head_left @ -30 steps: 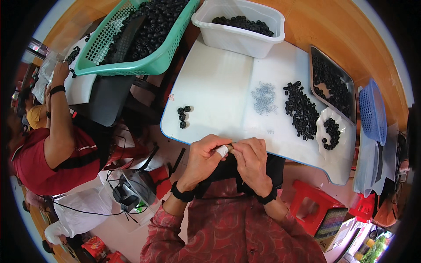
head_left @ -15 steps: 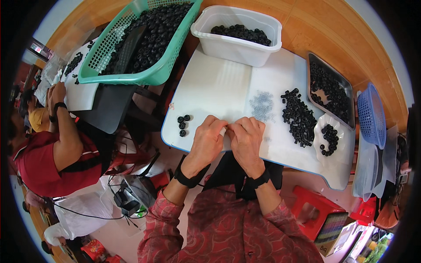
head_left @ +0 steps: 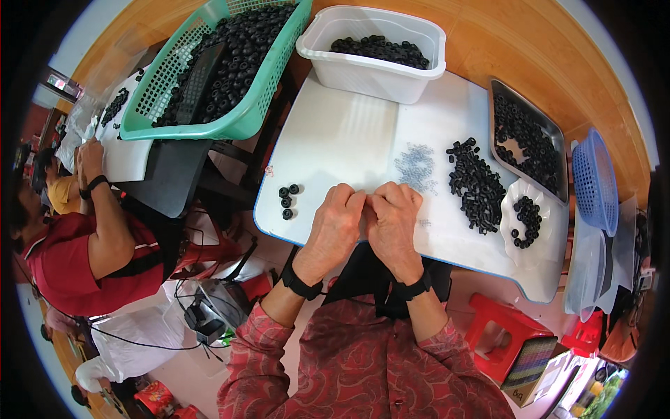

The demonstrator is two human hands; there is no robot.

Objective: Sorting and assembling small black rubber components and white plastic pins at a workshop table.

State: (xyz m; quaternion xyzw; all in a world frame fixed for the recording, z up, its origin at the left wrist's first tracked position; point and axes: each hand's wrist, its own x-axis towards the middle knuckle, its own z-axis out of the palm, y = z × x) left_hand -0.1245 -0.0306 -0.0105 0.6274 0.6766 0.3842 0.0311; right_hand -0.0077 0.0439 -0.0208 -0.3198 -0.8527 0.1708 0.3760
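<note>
My left hand (head_left: 336, 220) and my right hand (head_left: 392, 218) meet fingertip to fingertip over the front edge of the white table (head_left: 335, 150). Both are closed in a pinch, and whatever lies between the fingers is hidden. Left of my left hand sit several round black parts (head_left: 287, 201) in a small group. Beyond my right hand lies a scatter of small clear pieces (head_left: 416, 167). Further right is a heap of small black cylindrical parts (head_left: 476, 185). Next to that heap, a white scalloped dish (head_left: 515, 248) holds round black parts.
A white tub (head_left: 370, 77) of black parts stands at the back. A metal tray (head_left: 493, 133) holds more, beside a blue basket (head_left: 593, 181). At the left, a green basket (head_left: 209, 131) is full of black rings. A co-worker in a red shirt (head_left: 91, 265) sits there.
My hands stay together near the table edge; the left has turned slightly, and a pale bit seen earlier at its fingertips no longer shows. The view has shifted a little.
</note>
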